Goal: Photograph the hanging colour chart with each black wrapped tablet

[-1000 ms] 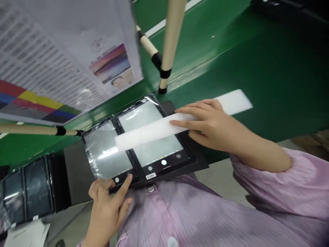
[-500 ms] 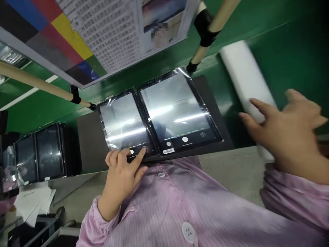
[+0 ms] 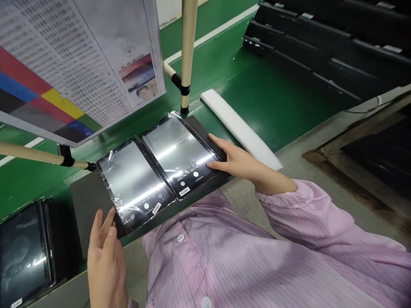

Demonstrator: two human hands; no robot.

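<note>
Two tablets in clear film lie side by side on a dark mat (image 3: pixel 81 209), both with lit camera screens. The left tablet (image 3: pixel 131 175) has a white label at its lower edge, and so does the right tablet (image 3: pixel 176 149). My left hand (image 3: pixel 105 256) is beside the lower left corner of the left tablet, fingers stretched out and holding nothing. At the right tablet's right edge, my right hand (image 3: pixel 239 160) rests with thumb and forefinger spread, the thumb over the edge. Its other fingers are mostly hidden.
A chart board (image 3: pixel 96 77) on beige poles (image 3: pixel 189 47) rises behind the tablets. A white foam bar (image 3: pixel 239 128) lies on the green bench (image 3: pixel 272 107) to the right. More dark tablets (image 3: pixel 24 252) stand at lower left, and dark stacked items (image 3: pixel 321 47) at upper right.
My left hand has left the left tablet's screen and moved to its lower left corner. My right hand has come from the foam bar to the right tablet's edge. The view has swung rightward.
</note>
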